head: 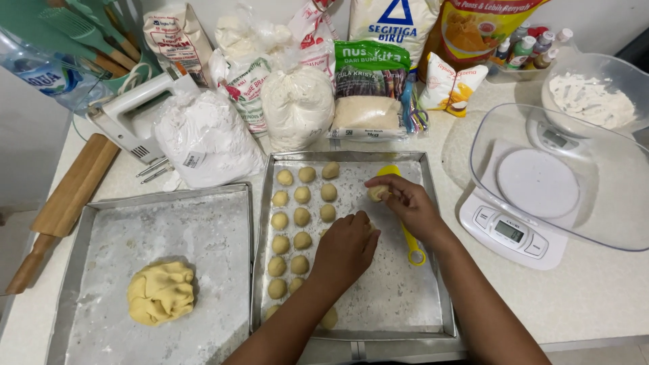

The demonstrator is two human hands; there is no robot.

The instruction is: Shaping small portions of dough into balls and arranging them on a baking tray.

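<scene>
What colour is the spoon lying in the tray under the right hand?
Yellow spoon, seen best in the head view, partly hidden by the right hand.

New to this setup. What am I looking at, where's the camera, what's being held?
There is no machine here: a person works with two bare hands, and the one picture comes from a camera worn on their head, looking down at a counter.

The right hand pinches a small dough ball over the right tray, which is floured and holds rows of dough balls and a yellow scoop. The left hand rests knuckles-up on that tray; what it holds is hidden.

The left tray holds a dough lump. Around them are a rolling pin, a hand mixer, flour bags and a kitchen scale under a clear bowl.
</scene>
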